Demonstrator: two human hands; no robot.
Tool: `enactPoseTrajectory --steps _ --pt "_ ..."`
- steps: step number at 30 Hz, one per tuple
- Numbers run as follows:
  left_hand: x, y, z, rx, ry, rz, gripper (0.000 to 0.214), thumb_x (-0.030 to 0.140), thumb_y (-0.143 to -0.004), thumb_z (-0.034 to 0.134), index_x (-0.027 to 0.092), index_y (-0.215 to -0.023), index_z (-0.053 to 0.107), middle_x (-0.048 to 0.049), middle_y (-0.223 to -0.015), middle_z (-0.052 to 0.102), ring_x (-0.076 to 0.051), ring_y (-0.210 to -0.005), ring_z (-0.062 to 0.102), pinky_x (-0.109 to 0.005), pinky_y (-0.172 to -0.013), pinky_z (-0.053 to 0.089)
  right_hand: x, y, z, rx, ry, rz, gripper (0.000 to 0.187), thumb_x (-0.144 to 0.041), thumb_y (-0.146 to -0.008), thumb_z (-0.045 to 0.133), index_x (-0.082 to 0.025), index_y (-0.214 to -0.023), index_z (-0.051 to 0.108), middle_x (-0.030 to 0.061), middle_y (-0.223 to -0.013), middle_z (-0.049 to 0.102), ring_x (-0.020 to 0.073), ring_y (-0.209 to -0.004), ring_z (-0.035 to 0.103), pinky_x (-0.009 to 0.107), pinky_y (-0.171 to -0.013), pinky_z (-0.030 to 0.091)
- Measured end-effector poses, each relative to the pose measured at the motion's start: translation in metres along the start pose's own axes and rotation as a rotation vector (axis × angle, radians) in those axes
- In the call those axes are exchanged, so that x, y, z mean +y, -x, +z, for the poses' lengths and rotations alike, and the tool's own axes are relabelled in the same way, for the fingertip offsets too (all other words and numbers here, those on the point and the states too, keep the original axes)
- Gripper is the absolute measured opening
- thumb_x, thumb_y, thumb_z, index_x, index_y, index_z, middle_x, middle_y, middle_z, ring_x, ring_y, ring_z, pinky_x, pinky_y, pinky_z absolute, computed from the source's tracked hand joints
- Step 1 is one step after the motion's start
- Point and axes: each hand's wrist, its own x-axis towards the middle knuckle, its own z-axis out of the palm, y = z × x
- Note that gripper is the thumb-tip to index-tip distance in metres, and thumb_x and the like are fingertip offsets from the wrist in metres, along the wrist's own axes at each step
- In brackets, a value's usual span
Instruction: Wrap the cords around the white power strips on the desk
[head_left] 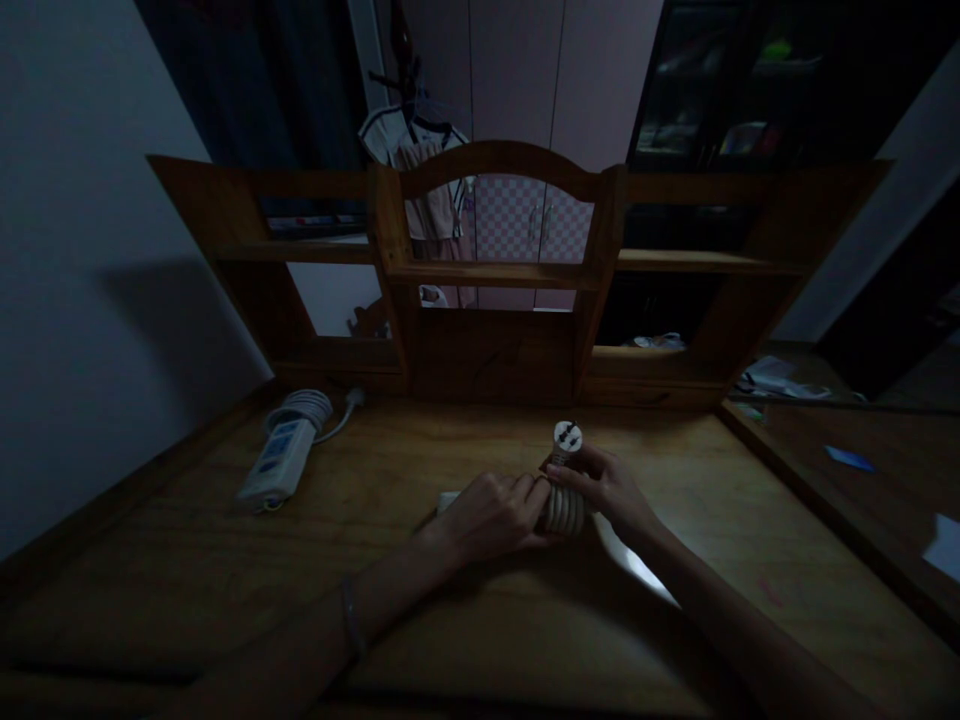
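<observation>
White plug (563, 448) and coiled pale cord (565, 512), both in my hands.
Plug tilted up above coil, dark prongs (569, 436) exposed; loops packed side by side; pale block (448, 499), mostly hidden, sticks out beyond my left hand (499, 512), over worktop (397, 455).

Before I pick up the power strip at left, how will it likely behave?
The power strip looks boxy and rigid, so probably won't bend. Its coiled cable may trail, since the plug lies loose. Lying flat, it's unlikely to roll.
</observation>
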Motion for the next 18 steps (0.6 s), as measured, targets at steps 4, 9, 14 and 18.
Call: enactPoseTrajectory --steps 4,9,14,18 --pt "-0.0004 -0.0005 0.0003 -0.013 0.015 0.005 0.053 0.062 -0.088 0.037 0.012 -0.096 0.053 -0.0088 -0.085 0.063 -0.021 -0.071 0.063 -0.029 -0.053 0.042 0.0014 -0.0007 -0.0003 -0.006 -0.077 0.056 0.026 -0.036 -0.07 0.075 -0.016 -0.085 0.066 0.0024 -0.078 0.065 0.0164 -0.072 0.057 0.027 -0.064 0.042" --pt "-0.0014 -0.0007 0.0031 -0.034 0.065 -0.016 0.052 0.062 -0.087 0.041 0.013 -0.098 0.052 -0.0082 -0.088 0.064 -0.022 -0.075 0.064 -0.03 -0.057 0.045 0.0009 -0.0024 -0.0007 -0.007 -0.133 0.095 0.025 -0.034 -0.068 0.076 -0.016 -0.082 0.065 0.0014 -0.075 0.063 0.0156 -0.069 0.057 0.027 -0.062 0.041" --pt "-0.0001 0.0004 0.0053 -0.021 0.079 -0.03 0.053 0.062 -0.087 0.041 0.012 -0.102 0.051 -0.0095 -0.09 0.065 -0.023 -0.078 0.064 -0.03 -0.059 0.046 0.0026 -0.0037 -0.0008 0.001 -0.137 0.088 0.023 -0.032 -0.068 0.076 -0.016 -0.081 0.066 0.0019 -0.076 0.064 0.0155 -0.07 0.057 0.027 -0.063 0.04" --pt "0.0037 0.0012 0.006 -0.006 0.112 -0.107 0.054 0.06 -0.087 0.043 0.011 -0.111 0.048 -0.0104 -0.092 0.066 -0.023 -0.081 0.065 -0.031 -0.063 0.048 0.0019 -0.0017 -0.0009 -0.008 -0.147 0.126 0.025 -0.035 -0.07 0.075 -0.016 -0.084 0.067 0.003 -0.08 0.066 0.017 -0.074 0.058 0.028 -0.066 0.041"
